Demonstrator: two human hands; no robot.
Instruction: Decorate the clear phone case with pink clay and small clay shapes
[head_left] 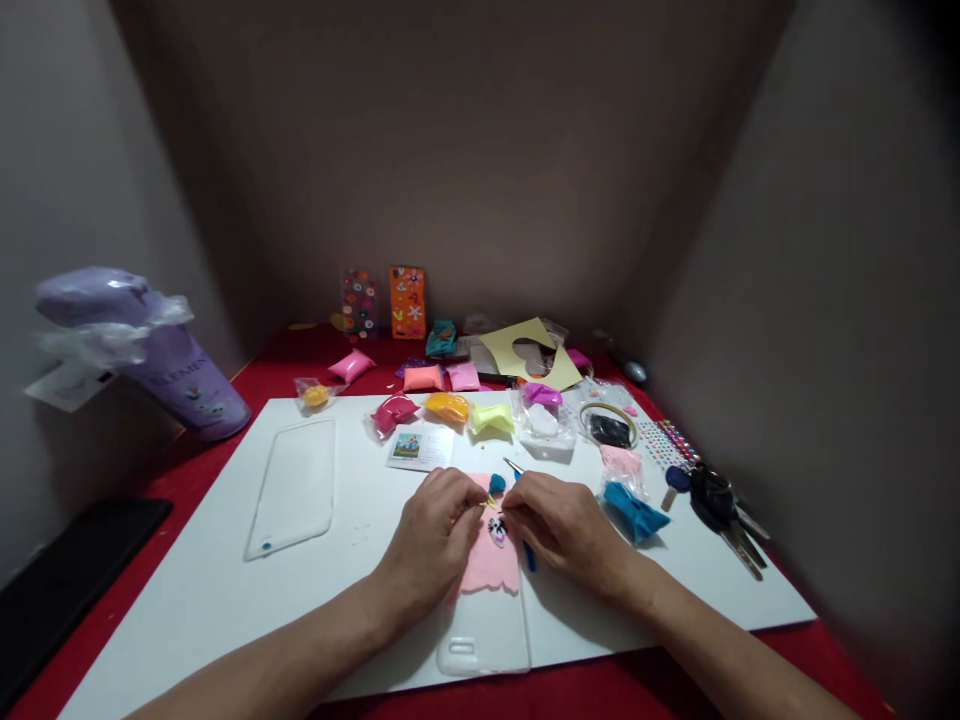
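A clear phone case [484, 640] lies on the white board, its upper part covered by a sheet of pink clay [489, 574] with a ragged lower edge. On the pink clay sit a small black-and-white figure [497, 530] and a teal lump of clay [496, 485]. Between the fingertips of my left hand [439, 525] is a thin yellow strip of clay [490, 501], pinched over the pink sheet. My right hand [559, 520] has its fingertips pressed together at the figure's right; what they hold is too small to make out. Partly under this hand lies a blue-handled pointed tool [514, 467].
Another clear phone case [292, 485] lies at the left. Bagged clay, including an orange pack [447, 407] and a blue pack [634, 512], lines the back and right. Keys [724, 510] lie at the right edge. A purple bottle [180, 370] stands tilted-looking at far left.
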